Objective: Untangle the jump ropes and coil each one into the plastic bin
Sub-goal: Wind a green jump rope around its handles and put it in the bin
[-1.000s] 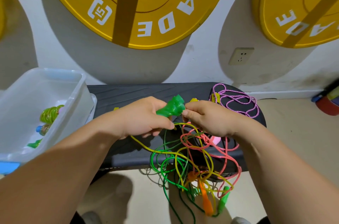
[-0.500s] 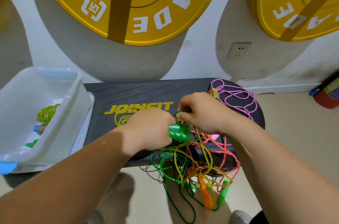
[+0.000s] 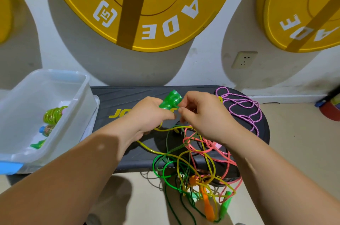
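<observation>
My left hand grips a green jump-rope handle wrapped in green cord, held above the black board. My right hand pinches the green cord right beside the handle. Below both hands a tangle of green, yellow and pink ropes spills off the board's front edge toward the floor, with orange and green handles dangling. A purple rope lies loose on the board's right end. The clear plastic bin at left holds a coiled yellow-green rope.
Big yellow weight plates lean on the white wall behind the board. A wall socket sits right of centre. A red and blue object stands on the floor at far right. Beige floor shows below the board.
Both hands dropped toward the tangle with the green handle, then rose again to above the board. The handle now points up and back, with my right hand's fingers at its cord.
</observation>
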